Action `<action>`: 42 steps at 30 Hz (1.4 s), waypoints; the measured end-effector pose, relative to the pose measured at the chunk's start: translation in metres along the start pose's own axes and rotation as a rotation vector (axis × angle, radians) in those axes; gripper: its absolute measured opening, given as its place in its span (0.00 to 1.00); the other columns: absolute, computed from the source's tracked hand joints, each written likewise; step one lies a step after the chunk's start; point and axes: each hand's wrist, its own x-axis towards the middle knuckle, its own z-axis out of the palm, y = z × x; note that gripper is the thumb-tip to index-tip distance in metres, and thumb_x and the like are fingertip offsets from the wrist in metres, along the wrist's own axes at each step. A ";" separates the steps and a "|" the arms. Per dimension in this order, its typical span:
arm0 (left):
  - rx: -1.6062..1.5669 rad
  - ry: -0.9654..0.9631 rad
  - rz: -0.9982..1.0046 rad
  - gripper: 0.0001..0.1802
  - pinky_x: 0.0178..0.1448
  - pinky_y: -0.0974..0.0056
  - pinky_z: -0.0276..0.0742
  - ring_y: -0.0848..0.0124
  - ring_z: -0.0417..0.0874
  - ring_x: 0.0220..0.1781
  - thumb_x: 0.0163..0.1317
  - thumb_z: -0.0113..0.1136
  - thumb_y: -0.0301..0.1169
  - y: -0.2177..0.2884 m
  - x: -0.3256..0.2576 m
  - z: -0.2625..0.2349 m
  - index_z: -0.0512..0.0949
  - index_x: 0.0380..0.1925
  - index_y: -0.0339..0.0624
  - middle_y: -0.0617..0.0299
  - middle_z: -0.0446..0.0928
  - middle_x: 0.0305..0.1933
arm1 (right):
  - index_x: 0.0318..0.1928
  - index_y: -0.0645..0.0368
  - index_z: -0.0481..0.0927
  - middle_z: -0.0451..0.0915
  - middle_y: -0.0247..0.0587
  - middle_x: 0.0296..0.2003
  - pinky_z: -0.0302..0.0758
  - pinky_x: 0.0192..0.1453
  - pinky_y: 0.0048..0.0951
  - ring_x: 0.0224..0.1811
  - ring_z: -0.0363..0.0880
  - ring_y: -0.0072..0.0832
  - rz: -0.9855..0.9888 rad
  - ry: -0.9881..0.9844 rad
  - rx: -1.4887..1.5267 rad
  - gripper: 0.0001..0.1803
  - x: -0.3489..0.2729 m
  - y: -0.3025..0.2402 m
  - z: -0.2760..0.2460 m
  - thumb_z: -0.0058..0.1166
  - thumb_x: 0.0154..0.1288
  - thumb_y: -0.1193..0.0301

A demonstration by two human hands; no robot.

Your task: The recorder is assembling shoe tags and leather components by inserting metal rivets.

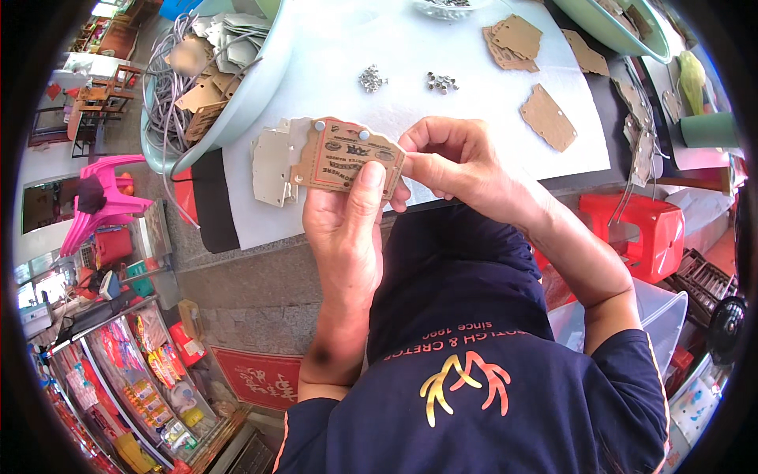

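Left hand (347, 225): grips a stack of brown printed leather tags (347, 162), thumb pressed on the front one.
Right hand (450, 162): fingers pinch the right edge of the same stack.
Grey tags (272, 166): fan out at the back of the stack, left of the left hand.
Beyond the hands: two small heaps of metal rivets (371, 79) on a white cloth (442, 47).
Beyond the right hand: loose brown patches (549, 118).
Beyond the left hand: pale basin (253, 95) of tags and grey cords.
Right of the right forearm: red stool (639, 229).
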 end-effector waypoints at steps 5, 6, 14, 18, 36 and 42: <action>-0.017 -0.006 -0.005 0.16 0.36 0.68 0.70 0.74 0.74 0.33 0.69 0.51 0.26 0.001 -0.001 0.002 0.69 0.55 0.37 0.61 0.77 0.40 | 0.40 0.64 0.78 0.81 0.34 0.28 0.65 0.27 0.15 0.23 0.68 0.12 0.090 -0.096 0.101 0.11 0.000 -0.003 -0.004 0.55 0.66 0.68; -0.014 -0.009 -0.009 0.15 0.36 0.68 0.70 0.74 0.74 0.33 0.69 0.51 0.26 0.000 -0.001 0.000 0.69 0.54 0.37 0.61 0.76 0.40 | 0.40 0.64 0.78 0.81 0.34 0.28 0.65 0.27 0.15 0.23 0.68 0.12 0.090 -0.097 0.102 0.11 0.000 -0.005 -0.003 0.55 0.66 0.68; 0.008 -0.055 0.005 0.18 0.36 0.69 0.73 0.74 0.76 0.33 0.69 0.51 0.24 -0.002 0.001 -0.004 0.64 0.57 0.33 0.58 0.76 0.39 | 0.35 0.62 0.79 0.81 0.35 0.26 0.64 0.27 0.17 0.22 0.65 0.14 0.218 -0.106 0.284 0.10 -0.001 -0.010 -0.004 0.55 0.63 0.66; 0.012 -0.056 0.013 0.16 0.37 0.68 0.72 0.73 0.76 0.33 0.69 0.51 0.25 0.000 -0.001 0.000 0.66 0.55 0.34 0.59 0.76 0.39 | 0.35 0.62 0.80 0.81 0.34 0.26 0.64 0.27 0.17 0.21 0.64 0.14 0.156 -0.104 0.276 0.10 -0.003 -0.009 -0.004 0.56 0.64 0.67; 0.042 -0.037 0.035 0.16 0.38 0.67 0.70 0.74 0.73 0.34 0.68 0.52 0.26 -0.007 0.001 0.000 0.68 0.54 0.36 0.60 0.76 0.40 | 0.38 0.63 0.79 0.81 0.34 0.28 0.71 0.29 0.18 0.25 0.71 0.14 0.045 -0.057 0.292 0.13 -0.007 -0.002 0.001 0.55 0.67 0.64; 0.056 -0.026 0.074 0.18 0.39 0.67 0.71 0.74 0.74 0.36 0.68 0.52 0.26 -0.012 0.003 -0.001 0.67 0.57 0.36 0.60 0.75 0.42 | 0.39 0.64 0.77 0.79 0.35 0.26 0.69 0.28 0.18 0.24 0.71 0.15 0.001 -0.058 0.248 0.14 -0.006 -0.002 0.002 0.51 0.70 0.63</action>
